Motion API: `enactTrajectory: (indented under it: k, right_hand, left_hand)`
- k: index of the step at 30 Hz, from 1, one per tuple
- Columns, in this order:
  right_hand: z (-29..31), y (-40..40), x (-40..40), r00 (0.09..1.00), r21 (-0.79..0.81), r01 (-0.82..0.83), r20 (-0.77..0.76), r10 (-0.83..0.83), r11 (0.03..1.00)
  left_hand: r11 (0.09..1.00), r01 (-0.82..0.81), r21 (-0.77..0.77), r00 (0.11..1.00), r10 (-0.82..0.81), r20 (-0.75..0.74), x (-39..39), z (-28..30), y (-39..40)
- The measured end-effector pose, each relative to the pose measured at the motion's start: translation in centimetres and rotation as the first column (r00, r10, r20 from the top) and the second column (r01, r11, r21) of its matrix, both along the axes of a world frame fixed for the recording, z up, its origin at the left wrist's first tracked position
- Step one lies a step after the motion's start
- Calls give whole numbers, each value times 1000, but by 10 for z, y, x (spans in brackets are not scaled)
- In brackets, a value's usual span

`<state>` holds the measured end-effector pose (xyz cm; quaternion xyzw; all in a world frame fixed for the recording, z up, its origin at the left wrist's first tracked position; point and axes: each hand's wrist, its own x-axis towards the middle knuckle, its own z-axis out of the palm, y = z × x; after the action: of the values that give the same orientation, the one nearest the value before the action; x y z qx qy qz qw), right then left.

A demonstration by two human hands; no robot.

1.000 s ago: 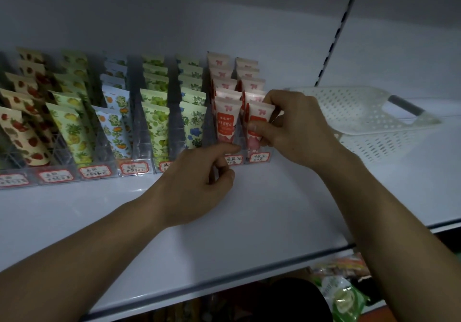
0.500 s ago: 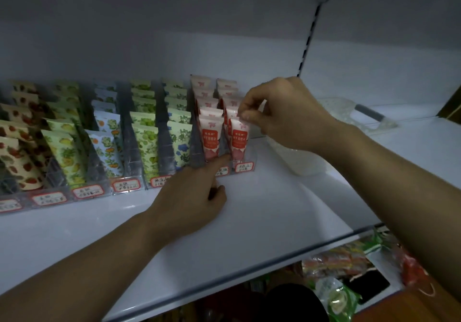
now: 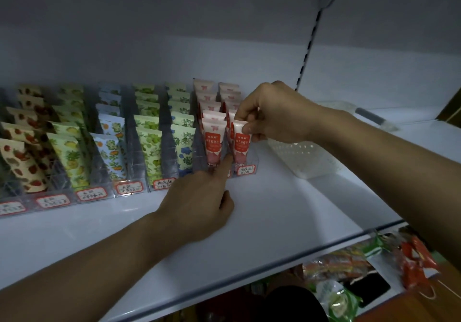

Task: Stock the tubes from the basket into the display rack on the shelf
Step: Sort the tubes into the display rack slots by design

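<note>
A clear display rack (image 3: 129, 169) on the white shelf holds rows of printed tubes, with red-and-white tubes in its two rightmost lanes. My right hand (image 3: 272, 114) pinches the top of the front red tube (image 3: 241, 144) in the last lane, and the tube stands upright in the rack. My left hand (image 3: 199, 197) rests on the shelf in front of the rack, its index finger pointing up against the rack's front between the two red lanes. The white perforated basket (image 3: 306, 157) sits on the shelf to the right, behind my right forearm; its contents are hidden.
Handwritten price labels (image 3: 128, 187) line the rack's front. A slotted upright (image 3: 305, 57) runs up the back wall. Bare white shelf (image 3: 287, 212) lies in front of the rack. Below the shelf edge are packaged goods (image 3: 349, 279) and a dark phone-like object (image 3: 369, 289).
My right hand has shifted from the tube's side to pinching its top edge. My left hand's index finger has stretched up to the rack front. The camera view has swung down and to the right.
</note>
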<state>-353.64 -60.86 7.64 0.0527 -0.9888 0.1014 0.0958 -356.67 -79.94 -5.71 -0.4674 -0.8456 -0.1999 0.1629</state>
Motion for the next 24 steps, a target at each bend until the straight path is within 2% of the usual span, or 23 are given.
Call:
enactTrajectory:
  k: [3, 9, 13, 15, 17, 18, 22, 24]
  right_hand:
    - [0, 1, 1, 999, 43, -41, -10, 42, 998]
    - [0, 2, 0, 999, 19, -36, 3, 36, 999]
    - [5, -2, 2, 1000, 120, -24, 17, 22, 993]
    - [11, -1, 2, 995, 200, -23, -95, 43, 979]
    - [16, 2, -1, 967, 206, -21, -246, 73, 978]
    - [18, 2, -3, 961, 204, -26, -265, 81, 979]
    - [16, -5, -20, 994, 250, -8, -105, 36, 968]
    - [18, -5, -27, 998, 201, 34, -58, -23, 979]
  left_hand:
    - [999, 0, -39, 999, -2, -47, -3, 1, 3]
    - [999, 24, -49, 1000, -23, 21, -6, 5, 4]
    - [1000, 19, -24, 1000, -19, 16, -9, 6, 7]
    - [1000, 17, -24, 1000, -16, 13, -11, 6, 7]
    - [1000, 9, -2, 1000, -9, 15, -12, 4, 7]
    - [1000, 2, 11, 1000, -3, 18, -12, 3, 7]
    - [999, -15, 51, 1000, 13, 24, -12, 1, 6]
    - [999, -12, 47, 1000, 11, 23, -12, 0, 5]
